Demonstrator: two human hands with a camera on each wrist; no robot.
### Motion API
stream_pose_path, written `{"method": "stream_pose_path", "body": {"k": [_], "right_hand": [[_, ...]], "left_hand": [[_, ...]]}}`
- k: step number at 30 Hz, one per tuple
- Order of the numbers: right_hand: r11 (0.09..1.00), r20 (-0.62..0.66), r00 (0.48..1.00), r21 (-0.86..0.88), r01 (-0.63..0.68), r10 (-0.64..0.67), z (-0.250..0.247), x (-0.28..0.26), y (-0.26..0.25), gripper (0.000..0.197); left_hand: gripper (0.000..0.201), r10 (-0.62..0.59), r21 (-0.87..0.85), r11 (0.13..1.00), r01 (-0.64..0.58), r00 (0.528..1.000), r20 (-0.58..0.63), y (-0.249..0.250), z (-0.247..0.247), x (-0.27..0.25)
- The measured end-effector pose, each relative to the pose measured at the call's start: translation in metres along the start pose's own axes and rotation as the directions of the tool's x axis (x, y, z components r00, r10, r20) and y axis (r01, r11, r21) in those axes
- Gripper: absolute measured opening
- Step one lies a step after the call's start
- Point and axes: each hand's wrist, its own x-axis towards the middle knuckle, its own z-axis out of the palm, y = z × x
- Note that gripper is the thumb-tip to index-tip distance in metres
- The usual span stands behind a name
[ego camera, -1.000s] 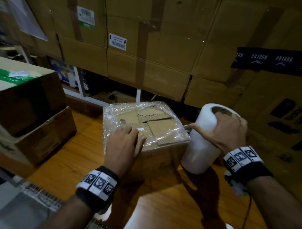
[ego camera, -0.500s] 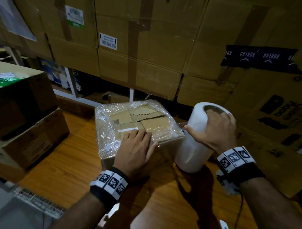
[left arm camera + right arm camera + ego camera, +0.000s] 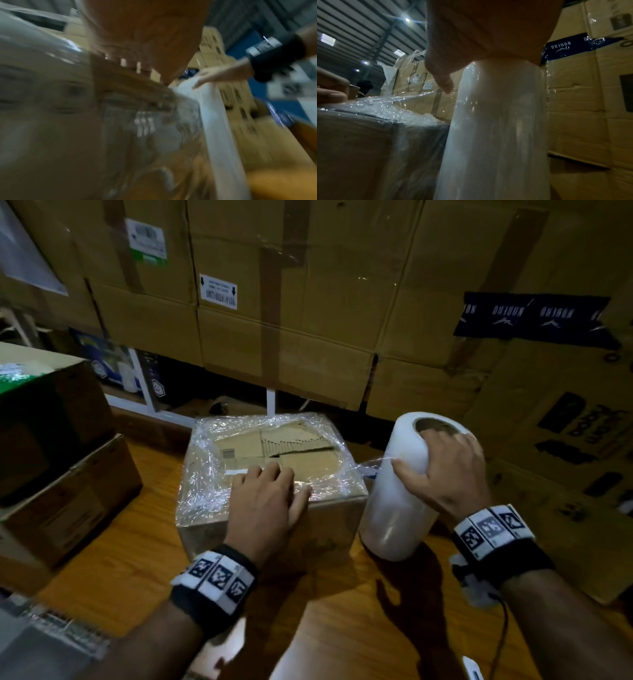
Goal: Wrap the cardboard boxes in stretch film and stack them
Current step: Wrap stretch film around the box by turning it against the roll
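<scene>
Box: small brown cardboard box (image 3: 270, 484) sits mid-floor on the orange wooden boards (image 3: 113, 570), top and left side already under crinkly clear film, near face looks mostly bare
Left hand: left hand (image 3: 265, 508) lies flat on the near edge of the box top, fingers straight and together, pressing the film down, not gripping anything
Right hand: right hand (image 3: 445, 470) is curled over the top of the fat white stretch film roll (image 3: 399, 508), which stands upright just right of the box, fingers hooked at the core, thumb on the side
Film: thin twisted strand of film (image 3: 412, 96) runs taut from the roll to the box's right top corner
Risk 1: strand has roped up narrow, so honestly it may snap or just cord across instead of covering if pulled hard
Risk 2: box looks light, so if the palm eases off, a tug from the roll could drag or tip it
Risk 3: roll is held only from the top and could topple
Versus a second ago: left hand has slid right along the near edge, and the roll sits a bit closer to the box; grip on the roll looks the same
Around: big stacked cartons (image 3: 291, 302) behind, two brown boxes (image 3: 61, 460) piled far left
</scene>
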Motion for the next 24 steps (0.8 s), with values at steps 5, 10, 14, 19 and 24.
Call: {"method": "stream_pose_path", "body": {"k": [5,10,14,19,24], "right_hand": [[0.997,0.075,0.996,0.064,0.047,-0.052,-0.003,0.002,0.011,0.068],[0.997,0.156,0.985,0.054,0.063,-0.070,-0.011,0.003,0.011,0.074],[0.993,0.239,0.965,0.063,0.100,-0.112,-0.018,0.004,0.015,0.078],[0.990,0.246,0.961,0.093,0.107,-0.127,-0.018,0.000,0.018,0.078],[0.988,0.266,0.953,0.076,0.131,-0.147,-0.019,0.004,0.020,0.080]], "left_hand": [[0.035,-0.002,-0.247,0.969,-0.016,0.997,-0.073,0.032,0.003,0.001],[0.047,0.130,-0.166,0.978,-0.129,0.992,-0.003,0.066,0.020,-0.009],[0.068,0.003,0.032,0.999,-0.006,0.994,0.108,0.094,0.027,0.000],[0.092,-0.096,0.250,0.968,0.036,0.968,0.231,0.101,0.031,0.036],[0.077,-0.135,0.258,0.963,0.076,0.966,0.220,0.104,0.032,0.046]]}}
